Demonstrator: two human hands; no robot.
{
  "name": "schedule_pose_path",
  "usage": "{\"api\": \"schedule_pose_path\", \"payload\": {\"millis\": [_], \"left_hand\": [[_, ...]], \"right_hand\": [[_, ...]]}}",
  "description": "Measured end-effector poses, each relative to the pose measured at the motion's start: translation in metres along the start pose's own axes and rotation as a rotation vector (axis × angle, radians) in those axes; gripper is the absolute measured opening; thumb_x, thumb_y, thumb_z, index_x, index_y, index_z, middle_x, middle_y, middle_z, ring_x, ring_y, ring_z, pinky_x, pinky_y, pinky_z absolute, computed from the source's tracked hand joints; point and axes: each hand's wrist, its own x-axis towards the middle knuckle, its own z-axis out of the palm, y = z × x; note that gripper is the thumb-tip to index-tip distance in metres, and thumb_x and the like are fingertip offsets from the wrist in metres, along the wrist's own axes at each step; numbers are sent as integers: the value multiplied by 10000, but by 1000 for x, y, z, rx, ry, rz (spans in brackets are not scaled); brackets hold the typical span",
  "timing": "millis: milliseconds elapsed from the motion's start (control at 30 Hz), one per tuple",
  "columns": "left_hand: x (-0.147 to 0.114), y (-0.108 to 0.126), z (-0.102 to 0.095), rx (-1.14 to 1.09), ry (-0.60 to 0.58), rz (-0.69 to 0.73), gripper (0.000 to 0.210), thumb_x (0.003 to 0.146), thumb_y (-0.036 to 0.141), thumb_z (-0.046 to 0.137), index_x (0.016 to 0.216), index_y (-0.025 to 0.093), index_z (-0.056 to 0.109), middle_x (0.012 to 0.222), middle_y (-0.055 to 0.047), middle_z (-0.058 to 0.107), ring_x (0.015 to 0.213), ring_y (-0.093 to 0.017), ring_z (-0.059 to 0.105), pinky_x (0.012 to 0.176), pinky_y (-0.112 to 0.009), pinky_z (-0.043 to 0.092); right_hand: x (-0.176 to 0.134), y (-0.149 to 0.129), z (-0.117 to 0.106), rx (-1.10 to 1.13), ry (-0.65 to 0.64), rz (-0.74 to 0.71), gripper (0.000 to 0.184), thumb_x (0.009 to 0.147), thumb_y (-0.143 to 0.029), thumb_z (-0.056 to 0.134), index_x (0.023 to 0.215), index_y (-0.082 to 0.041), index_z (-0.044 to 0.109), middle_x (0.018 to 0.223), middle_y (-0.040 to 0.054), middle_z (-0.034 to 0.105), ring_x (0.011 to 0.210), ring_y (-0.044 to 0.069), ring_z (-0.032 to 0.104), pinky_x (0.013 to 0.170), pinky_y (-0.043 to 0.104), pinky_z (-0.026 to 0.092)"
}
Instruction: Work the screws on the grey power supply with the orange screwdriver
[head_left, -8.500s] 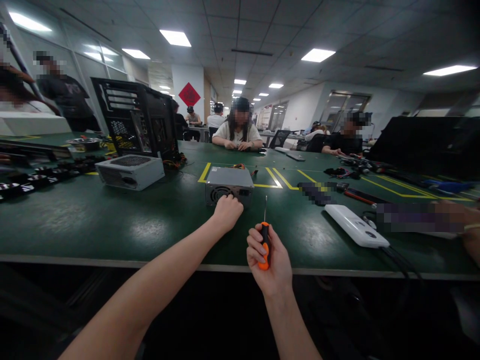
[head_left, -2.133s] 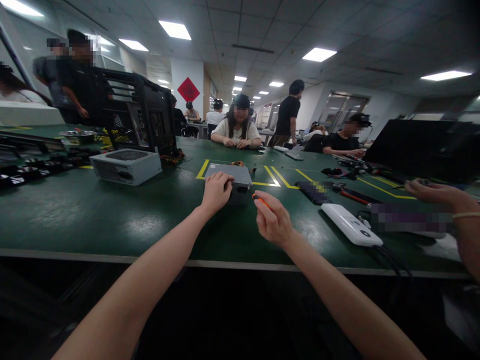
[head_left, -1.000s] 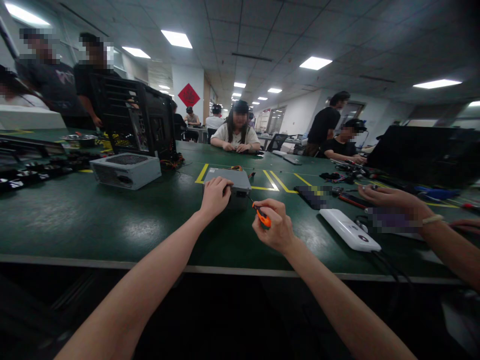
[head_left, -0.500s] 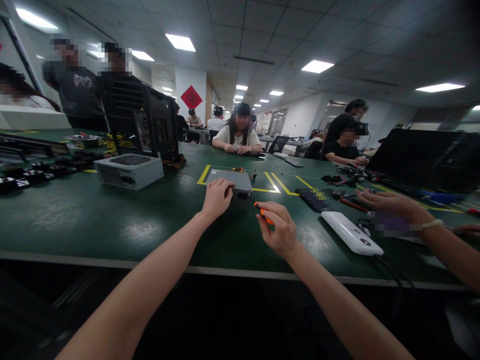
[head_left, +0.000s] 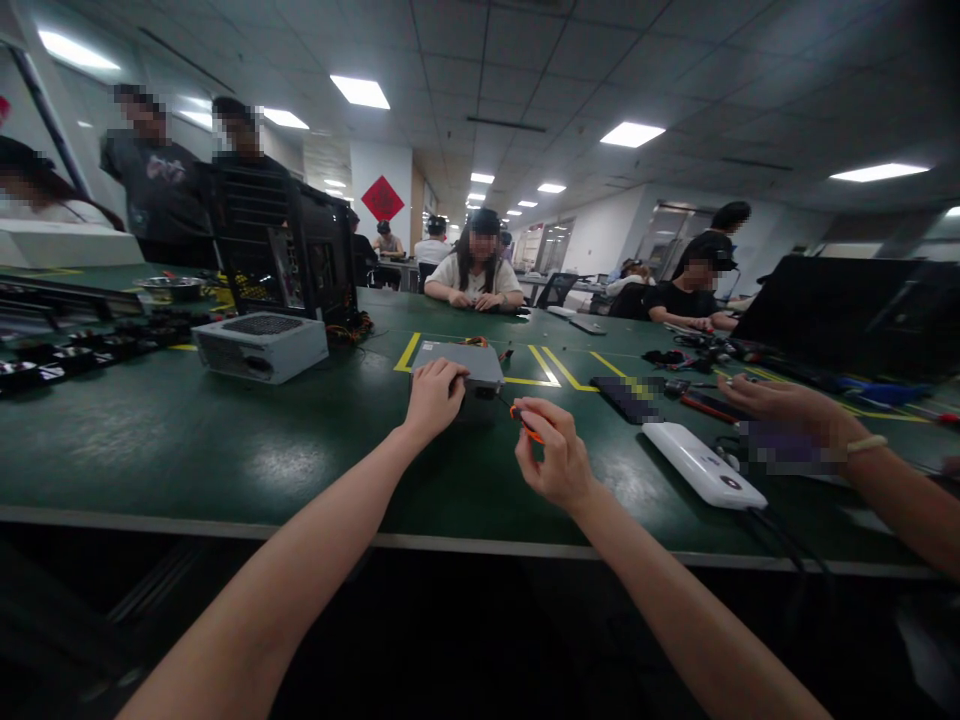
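A grey computer power supply lies on the green table in front of me, with coloured cables at its far side. My left hand grips its near left part, fingers bent over the top face. In my right hand, a screwdriver with an orange and black handle is pinched between thumb and fingers. Its thin shaft points to the supply's near right corner; whether the tip touches a screw there is too small to tell. A second power supply sits farther left, beside an open black computer case.
To the right lie a white power bank-like device with cables and a dark phone-like slab. A co-worker's hand reaches in from the right. Yellow tape marks the table. Another person sits opposite. A monitor stands at right.
My right hand and the screwdriver have turned slightly, so less of the orange handle shows. My left hand and the power supply stay in place. The co-worker's hand shifts a little.
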Motion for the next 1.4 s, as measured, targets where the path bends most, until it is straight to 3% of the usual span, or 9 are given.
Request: {"api": "schedule_pose_path", "payload": {"millis": [200,367,533,733,833,967,1167,1333,1400], "left_hand": [[0,0,1,-8,4,-1,197,837,165,435,931,226,597,963,-31,613,955,-193,539,872,-351,363],[0,-1,2,-12,18,0,193,839,167,434,924,224,598,953,-29,613,944,-191,541,867,-349,363],[-1,-1,2,-20,30,9,192,841,162,431,920,220,596,938,-25,615,935,-185,543,854,-340,361],[-1,0,3,-16,24,-6,191,845,166,434,917,219,603,932,-22,618,941,-186,542,853,-336,362],[-1,-1,3,-14,20,-8,188,843,168,440,919,219,605,935,-20,618,939,-191,540,844,-338,364],[-1,-1,3,-23,27,-1,188,848,167,435,921,217,602,936,-17,617,937,-188,537,849,-338,362],[-2,0,2,-13,5,-1,194,852,163,428,938,216,594,944,-22,614,935,-186,530,844,-335,363],[-2,0,1,-6,-17,29,222,865,172,418,979,231,598,980,-20,607,944,-185,521,854,-344,350],[-1,1,0,-14,-25,29,229,866,171,417,983,237,603,998,-20,606,952,-184,519,863,-348,346]], "right_hand": [[-2,1,1,-111,2,-23,374,759,-98,582,1074,-232,431,1001,85,554,955,189,558,726,326,530],[-4,1,4,-34,-12,-8,419,764,-73,536,1120,-223,373,1102,117,517,1002,179,548,724,306,539],[-2,2,3,-112,-21,-21,385,751,-98,594,1059,-244,413,1022,78,525,941,177,549,698,300,535],[1,1,3,-52,33,63,404,770,-108,560,1098,-250,371,1085,94,508,996,190,534,716,328,538],[-1,1,5,-109,-3,5,390,754,-105,593,1061,-260,408,1037,72,519,946,182,544,699,308,533],[-3,0,7,-21,-32,-15,417,750,-47,533,1089,-241,386,1097,91,504,996,168,542,716,286,539],[-2,4,6,-57,-69,-83,307,741,-107,593,970,-268,466,1043,45,528,972,170,548,733,311,534],[2,13,3,56,-78,-8,325,733,-59,542,991,-232,450,1103,81,521,992,170,563,720,305,553],[7,16,1,39,-64,-53,271,723,-84,579,927,-225,468,1065,76,532,962,181,571,701,312,558]]}}
